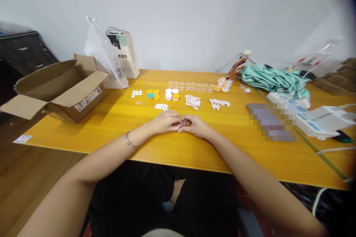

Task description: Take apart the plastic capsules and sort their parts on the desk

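Observation:
My left hand [168, 121] and my right hand [193, 125] meet over the front middle of the table, fingertips pinched together. Between them is a tiny pale thing, mostly hidden by the fingers. Just beyond my left hand lie small white discs [161, 106]. Behind these are yellow and blue round pieces [150, 96] and white round caps [168, 96], one with a yellow top. White openwork plastic pieces [192, 101] lie past my right hand, with more white toothed pieces [219, 103] to their right. Small white knobbed pieces [137, 93] sit farther left.
A row of clear cups [191, 86] lines the back, beside orange-and-clear pieces [224, 84] and a brown bottle [237, 66]. An open cardboard box [83, 100], plastic bag [104, 59] and paper bag [128, 55] stand left. Green cloth [272, 78] and a power strip [308, 118] lie right.

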The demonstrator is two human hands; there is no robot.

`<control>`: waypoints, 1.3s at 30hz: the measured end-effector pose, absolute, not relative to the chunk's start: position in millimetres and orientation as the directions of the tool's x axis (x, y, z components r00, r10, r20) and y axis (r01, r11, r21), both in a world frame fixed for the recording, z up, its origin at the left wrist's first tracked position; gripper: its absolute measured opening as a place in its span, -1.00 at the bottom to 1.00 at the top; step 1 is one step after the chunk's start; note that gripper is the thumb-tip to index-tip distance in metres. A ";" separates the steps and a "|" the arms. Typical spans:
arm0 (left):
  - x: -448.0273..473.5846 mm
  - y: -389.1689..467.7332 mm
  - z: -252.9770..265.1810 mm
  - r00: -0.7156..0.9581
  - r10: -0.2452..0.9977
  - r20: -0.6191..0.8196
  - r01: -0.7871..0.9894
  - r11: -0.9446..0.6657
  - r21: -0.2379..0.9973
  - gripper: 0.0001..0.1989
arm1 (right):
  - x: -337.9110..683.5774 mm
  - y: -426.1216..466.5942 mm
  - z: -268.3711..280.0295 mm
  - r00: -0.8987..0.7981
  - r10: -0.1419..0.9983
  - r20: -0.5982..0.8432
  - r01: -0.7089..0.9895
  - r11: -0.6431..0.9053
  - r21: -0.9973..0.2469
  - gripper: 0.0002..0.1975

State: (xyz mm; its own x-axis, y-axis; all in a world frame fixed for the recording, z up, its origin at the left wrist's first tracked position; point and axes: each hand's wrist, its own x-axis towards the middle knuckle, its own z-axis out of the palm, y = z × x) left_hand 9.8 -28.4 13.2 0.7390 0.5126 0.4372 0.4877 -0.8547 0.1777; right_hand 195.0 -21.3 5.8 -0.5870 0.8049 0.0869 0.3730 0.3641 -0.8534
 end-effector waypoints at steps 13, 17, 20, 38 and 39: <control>-63.1 10.6 30.9 0.513 0.607 0.606 0.734 -0.676 0.056 -0.85 | 195.4 -22.5 7.3 -0.572 0.820 0.036 0.404 0.320 -0.857 -0.63; -79.2 15.1 30.1 0.560 0.642 0.524 0.744 -0.668 0.023 -0.86 | 195.4 -22.3 7.4 -0.575 0.818 0.030 0.406 0.317 -0.857 -0.63; -69.7 11.3 28.1 0.621 0.625 0.473 0.722 -0.692 -0.032 -0.84 | 195.4 -22.2 6.8 -0.573 0.819 0.032 0.410 0.320 -0.854 -0.63; -45.8 -8.7 31.0 0.669 0.589 0.453 0.628 -0.774 0.079 -0.81 | 196.1 -22.2 7.8 -0.582 0.812 0.034 0.411 0.330 -0.850 -0.64; -39.1 -13.4 31.1 0.686 0.574 0.446 0.590 -0.799 0.121 -0.81 | 196.0 -21.9 7.7 -0.583 0.812 0.034 0.409 0.329 -0.851 -0.64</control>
